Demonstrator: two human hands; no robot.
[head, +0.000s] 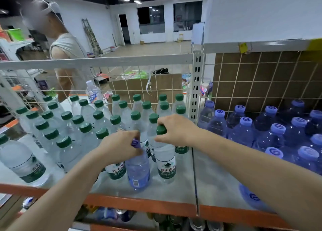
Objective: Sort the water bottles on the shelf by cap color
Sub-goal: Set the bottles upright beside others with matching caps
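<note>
Standing among the green-capped clear bottles [97, 116] on the left bay of the grey shelf [216, 183], the stray blue-tinted, purple-capped plastic bottle [138, 169] is gripped at its neck by the left hand [120, 147]. The right hand [176, 128] pinches the green cap of a neighbouring clear bottle [165, 161]. Judging by this, the stray is mid-removal; next it needs lifting across the divider to the purple-capped bottles [271, 131] on the right.

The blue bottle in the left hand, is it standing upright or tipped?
Tipped: the blue bottle leans, its purple cap toward the left hand gripping its neck, base on the shelf.

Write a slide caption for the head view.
Left hand grips purple-capped bottle; right hand grips green-capped bottle.
</note>
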